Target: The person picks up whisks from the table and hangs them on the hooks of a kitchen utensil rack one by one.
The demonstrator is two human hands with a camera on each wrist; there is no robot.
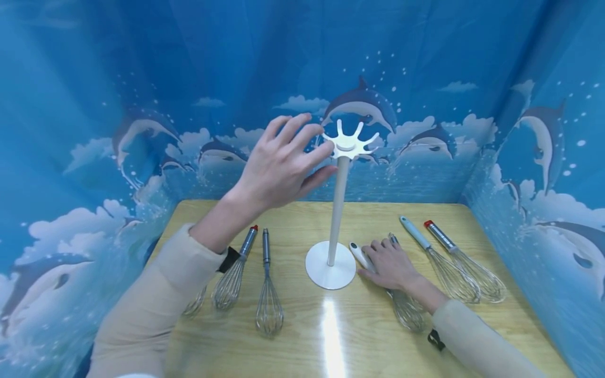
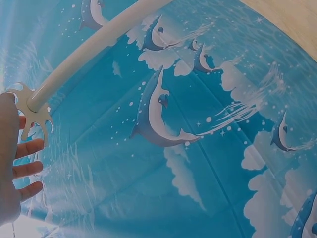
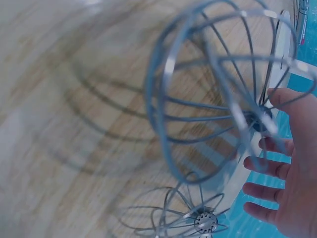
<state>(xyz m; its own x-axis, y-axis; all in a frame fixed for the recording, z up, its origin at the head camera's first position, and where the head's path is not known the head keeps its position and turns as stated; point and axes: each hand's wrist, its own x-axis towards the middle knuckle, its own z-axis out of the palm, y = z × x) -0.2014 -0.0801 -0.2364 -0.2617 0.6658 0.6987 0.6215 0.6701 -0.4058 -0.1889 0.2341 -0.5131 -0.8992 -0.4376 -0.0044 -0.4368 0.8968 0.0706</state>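
Observation:
A white stand has a ring of hooks (image 1: 347, 144) on its pole (image 1: 337, 210) and a round base (image 1: 326, 275). My left hand (image 1: 285, 163) is raised at the left of the hooks, fingers loosely spread, fingertips by the prongs; contact is unclear. My right hand (image 1: 389, 265) lies low over a whisk with a white handle (image 1: 361, 256), right of the base. In the right wrist view, that whisk's wires (image 3: 168, 99) fill the front, its neck between thumb and fingers, which look loose. A second whisk (image 3: 203, 220) lies beside it, partly hidden by the hand in the head view.
On the right lie a whisk with a light blue handle (image 1: 416, 232) and one with a red-tipped handle (image 1: 439, 233). Several whisks, including a metal one (image 1: 268, 289) and a red-tipped one (image 1: 233, 275), lie left. A dolphin-print curtain (image 1: 264, 63) surrounds the wooden table (image 1: 293, 346).

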